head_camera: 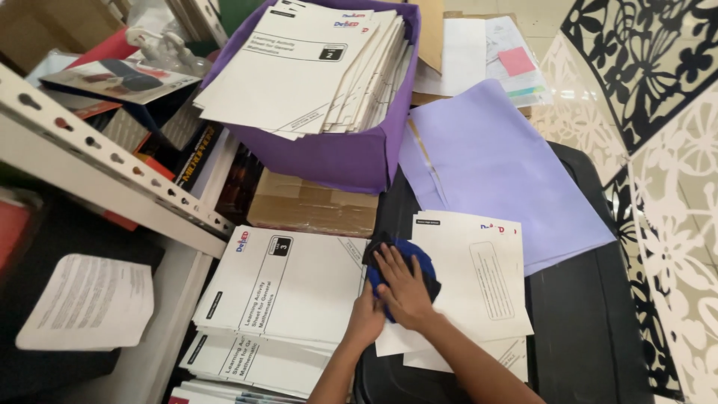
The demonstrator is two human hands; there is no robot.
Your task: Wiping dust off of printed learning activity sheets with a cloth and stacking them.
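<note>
My right hand (404, 290) lies flat, fingers spread, on a dark blue cloth-like bundle (419, 262) with a black part at its upper left. The bundle rests where two white paper stacks meet. My left hand (366, 320) sits just below and left of the right one, at the edge of the left stack of white printed booklets (284, 284). Its fingers are tucked under my right hand and hidden. The right stack of white sheets (479, 277) lies on a black lid or bin (583, 322).
A purple fabric bin (336, 157) full of white booklets stands at the back on a cardboard box (314, 206). Lilac paper sheets (493, 157) lie to its right. A perforated white metal shelf rail (112, 164) crosses the left, with a loose printed sheet (90, 303) below it.
</note>
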